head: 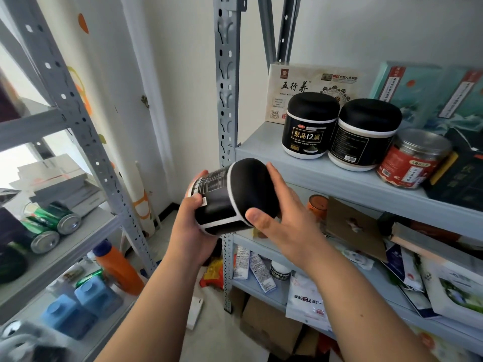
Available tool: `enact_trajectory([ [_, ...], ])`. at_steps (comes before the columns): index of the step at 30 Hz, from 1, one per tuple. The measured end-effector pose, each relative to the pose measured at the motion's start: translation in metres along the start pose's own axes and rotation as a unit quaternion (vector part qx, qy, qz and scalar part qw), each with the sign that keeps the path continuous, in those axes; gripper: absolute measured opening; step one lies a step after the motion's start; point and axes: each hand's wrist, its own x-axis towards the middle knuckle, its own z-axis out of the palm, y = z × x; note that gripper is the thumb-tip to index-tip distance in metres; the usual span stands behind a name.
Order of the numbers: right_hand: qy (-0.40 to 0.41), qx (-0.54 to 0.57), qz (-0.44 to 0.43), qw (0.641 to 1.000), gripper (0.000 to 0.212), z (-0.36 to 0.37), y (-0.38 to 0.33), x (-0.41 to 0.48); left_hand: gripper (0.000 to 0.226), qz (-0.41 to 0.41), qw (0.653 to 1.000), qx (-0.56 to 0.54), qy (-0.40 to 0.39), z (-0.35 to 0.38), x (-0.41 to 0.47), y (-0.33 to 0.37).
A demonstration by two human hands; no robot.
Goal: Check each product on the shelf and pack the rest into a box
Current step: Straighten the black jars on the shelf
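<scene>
Black jar (224, 199) lay tipped on its side, held out in front of the shelf (261, 150). Our left hand (194, 220) wrapped round its bottom; our right hand (285, 212) pinched its lid (251, 184). We feared a loose lid might twist off and spill.

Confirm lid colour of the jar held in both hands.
Black lid, white band beneath it on the jar; head view.

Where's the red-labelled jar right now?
Head view, right side: the red-labelled jar sits on the upper shelf, between the right black tub and a dark box.
</scene>
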Motion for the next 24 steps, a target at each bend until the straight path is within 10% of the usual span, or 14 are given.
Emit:
enact_trajectory([
  [8, 0.044, 0.005, 0.020, 0.999, 0.070, 0.004, -0.014, 0.009, 0.081, 0.071, 0.991, 0.109, -0.005, 0.000, -0.002, -0.003],
  [14, -0.033, -0.145, -0.029, 0.988, 0.097, -0.010, -0.016, 0.004, 0.061, -0.068, 0.995, 0.048, 0.058, 0.002, -0.003, -0.001],
  [24, -0.056, -0.094, 0.024, 0.994, 0.096, -0.018, -0.016, 0.010, 0.077, -0.023, 0.995, 0.066, 0.072, -0.006, -0.001, -0.007],
])
